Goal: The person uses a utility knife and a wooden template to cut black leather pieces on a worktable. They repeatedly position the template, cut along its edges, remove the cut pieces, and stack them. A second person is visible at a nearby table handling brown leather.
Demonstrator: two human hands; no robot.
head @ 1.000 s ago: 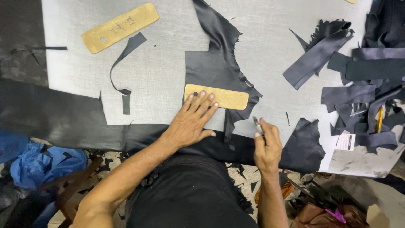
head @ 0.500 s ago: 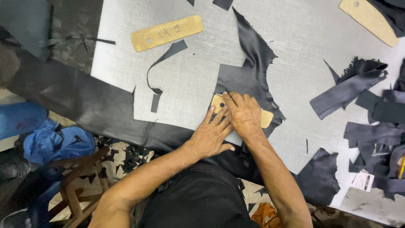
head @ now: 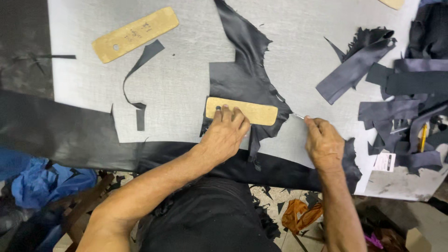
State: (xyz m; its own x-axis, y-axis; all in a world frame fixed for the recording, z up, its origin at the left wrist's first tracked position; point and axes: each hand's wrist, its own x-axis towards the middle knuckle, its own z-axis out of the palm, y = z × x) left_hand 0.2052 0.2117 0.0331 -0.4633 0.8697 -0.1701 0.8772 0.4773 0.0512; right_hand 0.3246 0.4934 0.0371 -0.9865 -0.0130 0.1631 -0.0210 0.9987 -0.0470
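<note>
Two hands: left hand [head: 225, 135] pins template [head: 242, 110], right hand [head: 323, 143] seemingly grips blade [head: 298, 116].

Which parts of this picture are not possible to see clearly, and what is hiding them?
- Head view: the tool in the right hand is hidden by the closed fingers; only a thin metal tip shows.
- Head view: the left hand covers part of the tan template.
- Head view: the second tan piece is cut off by the top edge.
- Head view: the markings on the white tag are too small to make out.
</note>
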